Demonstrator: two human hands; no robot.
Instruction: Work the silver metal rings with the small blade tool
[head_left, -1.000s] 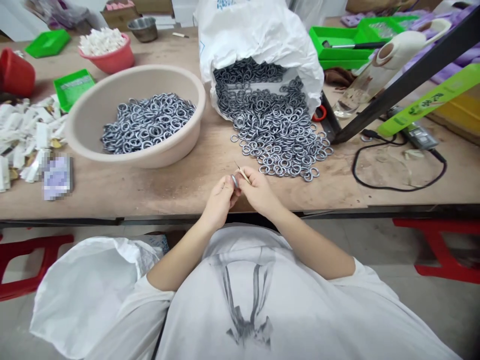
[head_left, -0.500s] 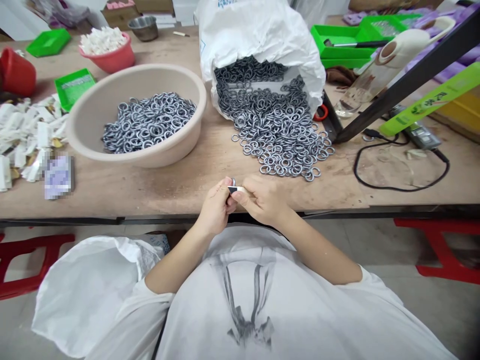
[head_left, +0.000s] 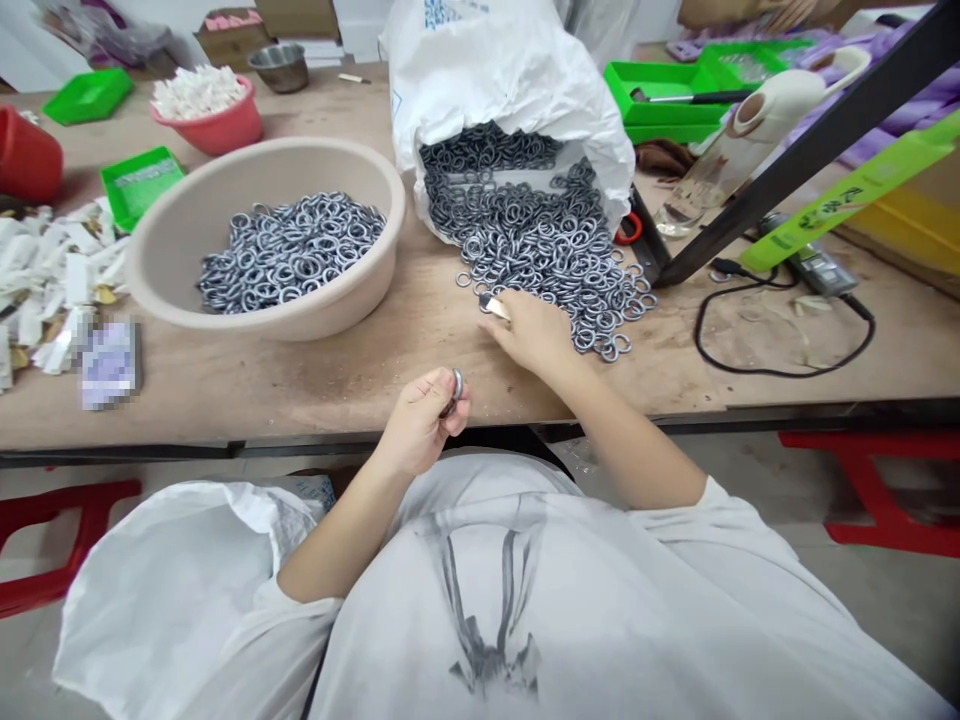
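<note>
My left hand (head_left: 424, 422) is closed in a pinch on a grey metal ring (head_left: 455, 388), just in front of the table edge. My right hand (head_left: 534, 330) reaches over the table to the near left side of a pile of loose metal rings (head_left: 592, 285). Between its fingers is a small knife-like tool (head_left: 498, 309) with a pale handle and a dark, angled tip. Whether those fingers also touch a ring from the pile is hard to see. The pile spills from the mouth of a white sack (head_left: 502, 75).
A beige basin (head_left: 315, 318) with many rings stands to the left. White pieces (head_left: 45, 265) lie heaped at far left, near a purple-and-white pack (head_left: 110, 365). A black slanted bar (head_left: 787, 160), a glass bottle (head_left: 701, 185) and a black cable (head_left: 787, 373) are on the right.
My hands have come apart. The right one has moved forward and right to the ring pile, carrying the tool, while the left has stayed near the edge with its ring.
</note>
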